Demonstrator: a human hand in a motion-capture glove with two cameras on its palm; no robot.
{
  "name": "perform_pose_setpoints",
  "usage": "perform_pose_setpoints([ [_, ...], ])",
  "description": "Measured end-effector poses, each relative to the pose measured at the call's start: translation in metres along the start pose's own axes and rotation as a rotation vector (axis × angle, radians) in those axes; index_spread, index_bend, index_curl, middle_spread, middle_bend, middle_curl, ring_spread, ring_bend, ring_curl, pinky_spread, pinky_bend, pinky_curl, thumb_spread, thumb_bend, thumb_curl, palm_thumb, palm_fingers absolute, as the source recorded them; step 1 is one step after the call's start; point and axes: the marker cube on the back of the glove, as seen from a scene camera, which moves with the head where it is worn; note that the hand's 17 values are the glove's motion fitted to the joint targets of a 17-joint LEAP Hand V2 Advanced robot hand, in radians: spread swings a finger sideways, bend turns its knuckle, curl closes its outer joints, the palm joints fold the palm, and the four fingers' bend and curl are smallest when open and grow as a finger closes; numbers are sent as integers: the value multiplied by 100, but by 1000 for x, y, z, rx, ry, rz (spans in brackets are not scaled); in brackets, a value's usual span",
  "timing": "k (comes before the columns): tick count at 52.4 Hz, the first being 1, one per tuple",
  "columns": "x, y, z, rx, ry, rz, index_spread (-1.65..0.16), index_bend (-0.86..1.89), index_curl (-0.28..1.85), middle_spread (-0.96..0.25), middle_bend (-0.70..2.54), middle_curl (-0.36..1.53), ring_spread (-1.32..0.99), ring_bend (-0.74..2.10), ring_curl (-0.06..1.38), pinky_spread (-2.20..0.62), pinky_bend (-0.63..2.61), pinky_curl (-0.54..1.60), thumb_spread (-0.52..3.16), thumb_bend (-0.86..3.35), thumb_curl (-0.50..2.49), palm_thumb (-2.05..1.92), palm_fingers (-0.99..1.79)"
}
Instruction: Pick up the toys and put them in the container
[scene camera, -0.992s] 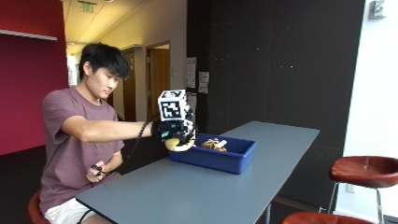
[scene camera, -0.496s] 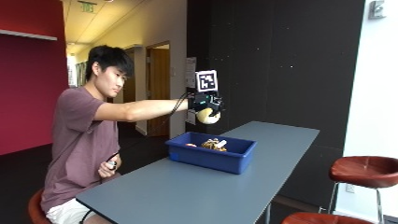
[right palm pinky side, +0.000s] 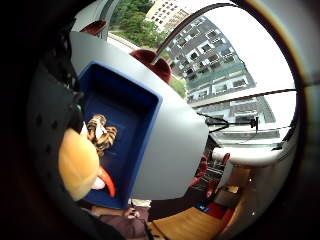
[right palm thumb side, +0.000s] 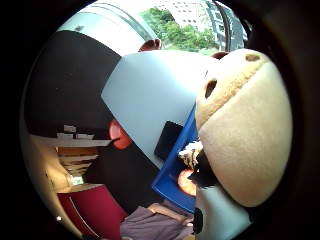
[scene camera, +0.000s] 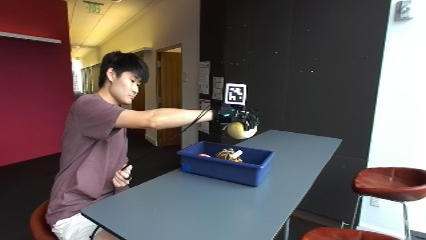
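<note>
Outside view: a person is seated at the left end of a grey bench (scene camera: 219, 200), the right arm held out level over it. Further right, a blue bin (scene camera: 226, 163) is set on the bench, and a striped tiger toy (scene camera: 229, 155) is seen lying inside it beside an orange piece (scene camera: 204, 155). Above the bin's far edge — well clear of its rim — the gloved hand (scene camera: 238, 121) is held in the air, its fingers curled round a tan plush toy (scene camera: 237, 130). In the thumb-side palm view the plush (right palm thumb side: 245, 135) is seen close to the palm, with the bin (right palm thumb side: 177, 170) below it. In the little-finger-side view the tiger (right palm pinky side: 101, 134) is shown on the bin's floor (right palm pinky side: 125, 107) — the orange piece (right palm pinky side: 107, 181) just beside it.
</note>
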Motion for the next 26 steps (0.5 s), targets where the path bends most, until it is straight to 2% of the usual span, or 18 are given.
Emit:
perform_pose_setpoints([
  [3, 4, 5, 5, -66, -6, -165, -40, 28, 88, -34, 69, 77, -33, 142, 71, -31, 135, 59, 64, 0, 93, 62, 28],
  [4, 5, 6, 6, -77, -5, -207, -38, 17, 83, -30, 59, 74, -32, 133, 68, -28, 133, 58, 73, -6, 90, 53, -6],
  [5, 7, 6, 7, -83, 0, -224, -36, 15, 83, -27, 53, 73, -29, 128, 69, -25, 134, 61, 79, -5, 88, 50, -22],
  [8, 8, 5, 10, -85, 7, -226, -33, 8, 73, -18, 38, 65, -21, 99, 60, -16, 130, 55, 92, -7, 81, 39, -49],
  [14, 10, 4, 12, -48, -13, -294, -28, 6, 59, -6, 16, 54, -9, 60, 45, -5, 119, 48, 107, -6, 68, 23, -51],
  [17, 13, 3, 13, -42, -19, -289, -26, 5, 53, -2, 12, 50, -5, 50, 41, -1, 114, 45, 113, -5, 64, 18, -46],
  [21, 13, -1, 16, -41, -9, -185, -25, 6, 47, 0, 10, 46, -2, 42, 37, 1, 105, 42, 118, -5, 58, 11, -43],
  [26, 5, 2, 19, -41, -12, -249, -24, 7, 41, 1, 10, 41, 0, 36, 35, 3, 94, 38, 122, -5, 52, 3, -39],
])
